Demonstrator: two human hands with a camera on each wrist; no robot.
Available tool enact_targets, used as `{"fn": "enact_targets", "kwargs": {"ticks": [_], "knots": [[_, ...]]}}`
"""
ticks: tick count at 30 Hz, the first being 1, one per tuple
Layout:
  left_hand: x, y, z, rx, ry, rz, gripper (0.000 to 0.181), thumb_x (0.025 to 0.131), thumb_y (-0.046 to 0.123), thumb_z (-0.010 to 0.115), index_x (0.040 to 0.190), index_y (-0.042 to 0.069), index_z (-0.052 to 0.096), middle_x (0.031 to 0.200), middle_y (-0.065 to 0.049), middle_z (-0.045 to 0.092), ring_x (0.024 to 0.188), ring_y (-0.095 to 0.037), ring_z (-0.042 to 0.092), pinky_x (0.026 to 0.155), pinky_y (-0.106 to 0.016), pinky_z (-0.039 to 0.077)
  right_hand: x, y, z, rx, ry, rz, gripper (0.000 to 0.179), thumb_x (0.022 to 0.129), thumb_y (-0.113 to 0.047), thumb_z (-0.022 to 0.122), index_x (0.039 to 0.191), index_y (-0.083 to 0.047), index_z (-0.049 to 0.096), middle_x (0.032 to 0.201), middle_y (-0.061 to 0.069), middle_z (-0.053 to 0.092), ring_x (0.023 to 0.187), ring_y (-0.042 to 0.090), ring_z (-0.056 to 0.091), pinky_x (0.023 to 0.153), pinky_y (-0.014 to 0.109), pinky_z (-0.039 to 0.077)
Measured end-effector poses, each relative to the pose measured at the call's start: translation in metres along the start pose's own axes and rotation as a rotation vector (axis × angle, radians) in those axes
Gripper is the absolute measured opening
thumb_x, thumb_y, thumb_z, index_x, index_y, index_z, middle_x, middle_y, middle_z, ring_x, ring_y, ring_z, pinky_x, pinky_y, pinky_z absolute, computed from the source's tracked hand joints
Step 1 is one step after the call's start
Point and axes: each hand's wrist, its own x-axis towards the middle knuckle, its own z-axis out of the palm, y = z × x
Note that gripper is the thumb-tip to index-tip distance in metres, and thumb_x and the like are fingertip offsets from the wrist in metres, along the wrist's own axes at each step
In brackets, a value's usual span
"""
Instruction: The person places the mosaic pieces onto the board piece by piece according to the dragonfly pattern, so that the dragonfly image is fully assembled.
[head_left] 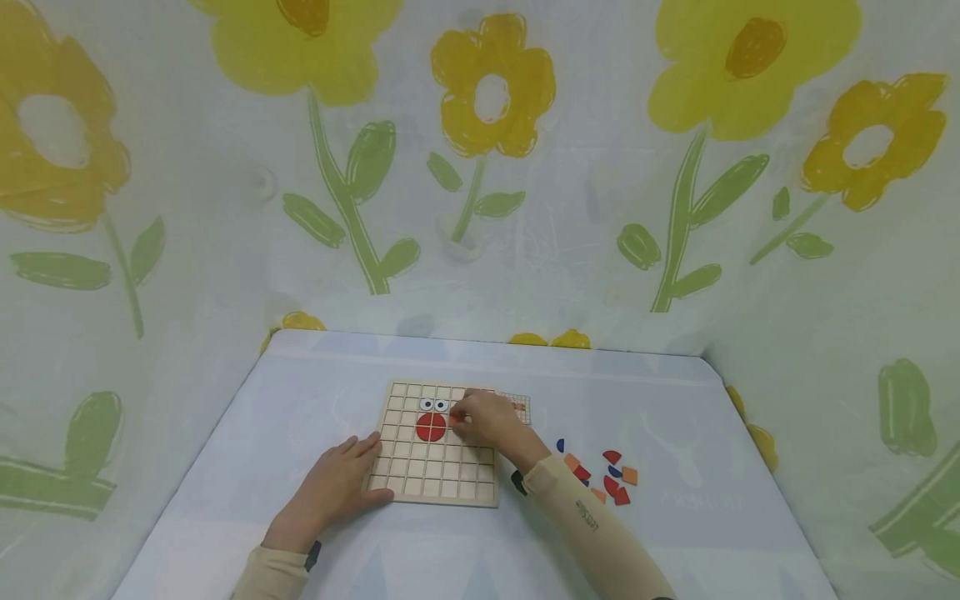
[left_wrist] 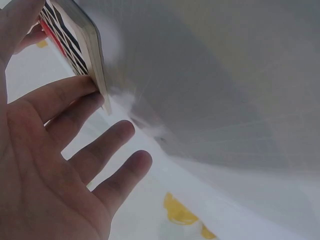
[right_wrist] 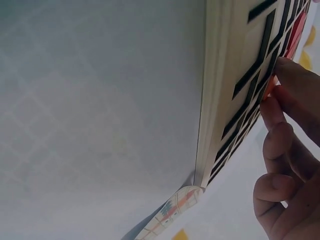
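A wooden grid board (head_left: 442, 477) lies on the table. On it, red quarter-circle pieces (head_left: 424, 433) form a disc, and two eye pieces (head_left: 441, 405) sit just above. My right hand (head_left: 489, 419) pinches a small orange piece (right_wrist: 270, 86) between thumb and fingertips, over the cells right of the red disc. The piece's full outline is hidden by the fingers. At the board's left edge, my left hand (head_left: 337, 483) rests with fingers extended; in the left wrist view its fingertips (left_wrist: 95, 90) touch the board's side.
A small gridded picture card (head_left: 524, 410) lies beyond the board's right edge, partly behind the right hand. Loose red, blue and orange pieces (head_left: 630, 476) are scattered on the table to the right. Flower-printed cloth (head_left: 570, 208) rises behind the table and at both sides.
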Motion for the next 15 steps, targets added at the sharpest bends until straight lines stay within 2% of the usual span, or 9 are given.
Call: {"fn": "enact_targets", "kwargs": {"ticks": [8,15], "knots": [[0.001,0.001,0.0,-0.002,-0.014,-0.016,0.087,0.082,0.053,0.08,0.143,-0.004,0.054,0.152,-0.017,0.049,0.138,-0.047,0.044,0.111,-0.061,0.039,-0.011,0.003,-0.004,0.031,0.023,-0.027,0.026,0.091,-0.035,0.078,0.116,-0.026,0.078,0.099,-0.013,0.066,0.082,0.006,0.055,0.071,0.02,0.052],[-0.001,0.002,-0.002,0.005,-0.009,-0.01,0.088,0.081,0.053,0.08,0.143,-0.004,0.054,0.151,-0.018,0.049,0.137,-0.048,0.045,0.111,-0.06,0.04,-0.025,0.006,-0.012,0.054,0.097,-0.051,0.03,0.092,-0.035,0.076,0.12,-0.023,0.077,0.112,-0.006,0.069,0.092,0.009,0.063,0.077,0.025,0.058]]}}
